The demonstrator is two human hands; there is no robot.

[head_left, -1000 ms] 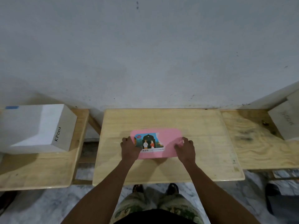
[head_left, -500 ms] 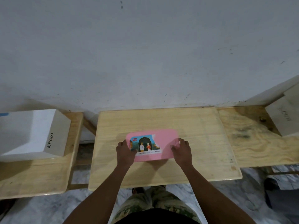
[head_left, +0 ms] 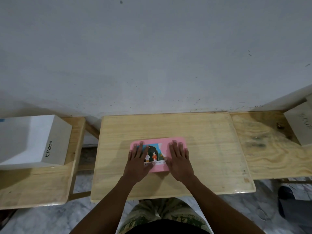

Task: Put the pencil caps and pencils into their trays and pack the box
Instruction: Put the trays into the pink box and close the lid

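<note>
While the pink box (head_left: 158, 155) lies closed at the middle of the wooden table (head_left: 211, 149), the left hand (head_left: 139, 162) and right hand (head_left: 179, 160) now lie flat on its lid, fingers spread, gripping nothing. Half a second ago they held its side edges. Packing looks finished; no pencils or caps show.

Flat pink rectangular box (head_left: 157, 142) lying on the middle light wooden counter (head_left: 211, 149), nearer its front edge. On the box, left hand (head_left: 137, 159) and right hand (head_left: 179, 157) side by side (palms down, fingers spread). To the left, white cardboard carton (head_left: 33, 141) on a separate wooden counter (head_left: 33, 186). Far right, beige carton (head_left: 300, 125) on a third plywood counter (head_left: 273, 157).
</note>
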